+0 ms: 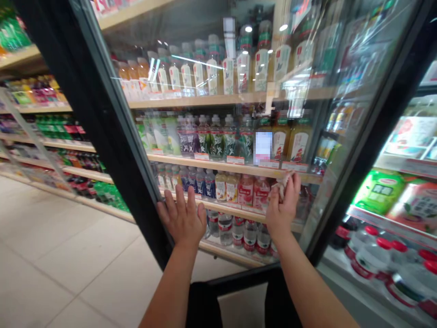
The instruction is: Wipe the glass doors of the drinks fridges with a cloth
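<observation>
A glass door (211, 120) in a black frame (102, 118) stands in front of me, with rows of drinks seen through or in it. Near the door's left edge, my left hand (184, 216) lies flat with its fingers spread, holding nothing; it appears to rest on the glass. On the right, my right hand (285, 207) is closed around a crumpled pale cloth (282, 186) held up at the glass. The fingers partly cover the cloth.
Beyond the door's right edge, a cooler holds large water bottles with red caps (372, 255) and a green package (378, 191). Shelves of bottled drinks (54, 127) line the left side above a tiled floor (68, 255). The black lower door bar (246, 275) crosses in front of my legs.
</observation>
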The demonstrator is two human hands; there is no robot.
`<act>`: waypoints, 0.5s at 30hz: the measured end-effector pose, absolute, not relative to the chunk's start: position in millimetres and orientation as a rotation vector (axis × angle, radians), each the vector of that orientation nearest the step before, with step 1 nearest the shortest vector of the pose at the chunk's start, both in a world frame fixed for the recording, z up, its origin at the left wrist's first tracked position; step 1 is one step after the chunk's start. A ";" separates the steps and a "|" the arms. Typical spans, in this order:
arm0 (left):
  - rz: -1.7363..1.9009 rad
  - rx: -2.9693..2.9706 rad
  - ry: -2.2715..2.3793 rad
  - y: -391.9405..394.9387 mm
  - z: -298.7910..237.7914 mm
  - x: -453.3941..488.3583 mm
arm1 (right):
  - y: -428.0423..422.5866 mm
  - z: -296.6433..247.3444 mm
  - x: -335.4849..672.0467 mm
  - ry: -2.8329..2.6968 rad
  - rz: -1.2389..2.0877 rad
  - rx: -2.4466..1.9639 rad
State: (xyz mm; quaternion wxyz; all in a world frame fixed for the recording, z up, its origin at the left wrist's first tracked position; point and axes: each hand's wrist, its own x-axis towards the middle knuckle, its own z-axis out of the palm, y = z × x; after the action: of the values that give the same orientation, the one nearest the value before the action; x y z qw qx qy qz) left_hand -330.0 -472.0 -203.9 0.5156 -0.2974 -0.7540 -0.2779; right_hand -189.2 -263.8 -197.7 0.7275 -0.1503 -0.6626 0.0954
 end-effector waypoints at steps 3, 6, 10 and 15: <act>-0.674 -0.701 -1.815 -471.1 -203.1 -328.8 | -275.7 -203.7 -190.9 -1.619 0.194 -0.220; -0.637 -0.680 -1.773 -470.2 -202.9 -326.6 | -280.8 -210.2 -189.2 -1.746 0.191 -0.073; -0.569 -0.685 -1.703 -470.5 -204.2 -325.2 | -261.1 -198.7 -185.9 -1.425 0.345 -0.301; -0.654 -0.704 -1.711 -471.8 -207.1 -329.4 | -277.1 -202.8 -199.9 -1.359 0.403 -0.398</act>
State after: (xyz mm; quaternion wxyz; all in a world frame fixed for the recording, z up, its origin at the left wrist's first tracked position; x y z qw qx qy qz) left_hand -329.4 -471.8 -207.1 0.5562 -0.2984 -0.7245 -0.2769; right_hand -199.9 -277.1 -202.8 0.7410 -0.1815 -0.6198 0.1838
